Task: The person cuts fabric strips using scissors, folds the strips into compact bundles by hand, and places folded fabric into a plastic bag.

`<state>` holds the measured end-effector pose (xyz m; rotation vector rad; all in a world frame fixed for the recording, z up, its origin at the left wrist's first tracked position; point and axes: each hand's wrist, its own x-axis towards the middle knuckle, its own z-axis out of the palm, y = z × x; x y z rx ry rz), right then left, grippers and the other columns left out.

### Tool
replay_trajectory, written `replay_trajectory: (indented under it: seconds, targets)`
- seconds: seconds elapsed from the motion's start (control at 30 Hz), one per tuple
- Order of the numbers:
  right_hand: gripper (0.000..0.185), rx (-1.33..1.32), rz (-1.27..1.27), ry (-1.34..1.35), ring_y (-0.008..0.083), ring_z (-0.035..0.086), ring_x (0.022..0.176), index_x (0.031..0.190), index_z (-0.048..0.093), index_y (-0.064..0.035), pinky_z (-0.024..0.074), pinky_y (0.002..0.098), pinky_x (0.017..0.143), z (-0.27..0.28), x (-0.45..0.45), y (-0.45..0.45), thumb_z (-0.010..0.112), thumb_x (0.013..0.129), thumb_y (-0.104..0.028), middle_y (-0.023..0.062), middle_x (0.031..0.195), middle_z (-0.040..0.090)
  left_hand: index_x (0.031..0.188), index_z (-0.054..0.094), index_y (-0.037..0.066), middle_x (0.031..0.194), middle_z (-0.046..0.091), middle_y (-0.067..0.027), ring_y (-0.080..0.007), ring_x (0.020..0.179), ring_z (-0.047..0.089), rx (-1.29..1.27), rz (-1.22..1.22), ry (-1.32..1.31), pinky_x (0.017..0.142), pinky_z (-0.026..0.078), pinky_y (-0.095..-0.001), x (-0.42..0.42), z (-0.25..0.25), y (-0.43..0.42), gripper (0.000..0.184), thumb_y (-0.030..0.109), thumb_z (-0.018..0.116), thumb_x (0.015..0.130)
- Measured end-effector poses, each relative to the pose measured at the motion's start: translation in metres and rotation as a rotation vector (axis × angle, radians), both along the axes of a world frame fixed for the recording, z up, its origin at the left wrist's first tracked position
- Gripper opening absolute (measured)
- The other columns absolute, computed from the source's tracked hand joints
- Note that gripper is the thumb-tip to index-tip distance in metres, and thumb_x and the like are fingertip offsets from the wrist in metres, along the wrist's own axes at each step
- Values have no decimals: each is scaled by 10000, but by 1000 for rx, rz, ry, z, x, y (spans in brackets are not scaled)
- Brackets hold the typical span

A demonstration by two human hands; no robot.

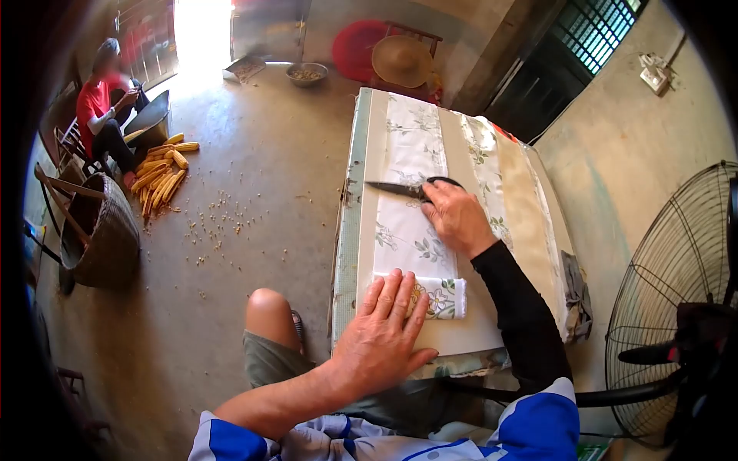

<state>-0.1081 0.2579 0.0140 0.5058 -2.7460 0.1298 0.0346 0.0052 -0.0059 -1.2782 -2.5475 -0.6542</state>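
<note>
A strip of white fabric (407,138) with a green leaf and flower print runs lengthwise along a table topped with a pale board (367,230). Its near end is folded over, showing a brighter flowered side (447,298). My left hand (384,323) lies flat with fingers stretched out, pressing on that fold. Farther up the strip, my right hand (455,215) is closed on the black handle of a pair of scissors (396,188). The blades look closed, lie across the fabric and point left. Part of the handle is hidden under my fingers.
More fabric (530,207) lies on the table's right side. A large fan (669,307) stands close at the right. On the left are a basket (108,238), corn cobs (165,173), scattered kernels and a seated person (108,107). A metal bowl (307,74) sits farther back.
</note>
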Motion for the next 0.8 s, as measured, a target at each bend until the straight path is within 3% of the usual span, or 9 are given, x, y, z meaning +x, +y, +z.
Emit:
replay_trajectory:
  seconds: [0.1,0.23,0.33,0.5,0.7,0.8]
  targets:
    - [269,20,-31,-9,384,703,1094,1201,698,-64,560,514,928,0,-49,4,661,1010,-250,174,1127,718,1500,579,-28,1591,474,-351,-506,1533,407,6,-4,-19,1291,265,-585,0,1,0,819,603,654,984]
    - [210,135,-165,-58,388,730,1018,1086,692,-93,578,527,896,-2,-126,6,628,1038,-287,170,1057,737,1494,594,-17,1596,473,-351,-501,1531,415,16,-13,-68,1284,285,-582,-1,4,0,813,596,686,967]
    - [266,149,-277,-104,383,730,1099,1139,735,-108,567,516,975,-1,-171,1,609,1058,-329,179,1142,763,1488,600,-4,1590,477,-351,-500,1527,422,30,-24,-108,1279,295,-582,-2,4,1,795,577,713,957]
    - [305,121,-365,-141,367,717,1178,1192,748,-111,549,511,1046,-1,-218,0,599,1059,-342,171,1203,772,1493,594,-32,1591,492,-339,-492,1530,423,17,-30,-106,1275,310,-578,-4,5,-1,817,610,638,989]
    - [316,140,-421,-221,373,685,1249,1190,759,-110,540,468,1078,17,-215,-4,610,1051,-351,167,1313,733,1496,588,-33,1586,492,-341,-488,1526,427,40,-22,-101,1277,307,-575,-1,6,-1,810,589,657,981]
    - [360,129,-194,-15,389,684,1196,1169,743,-32,553,468,1020,24,-188,-11,683,988,-338,202,1281,715,1483,592,-26,1577,495,-339,-491,1517,434,62,-6,-84,1277,304,-577,-2,6,0,796,566,692,960]
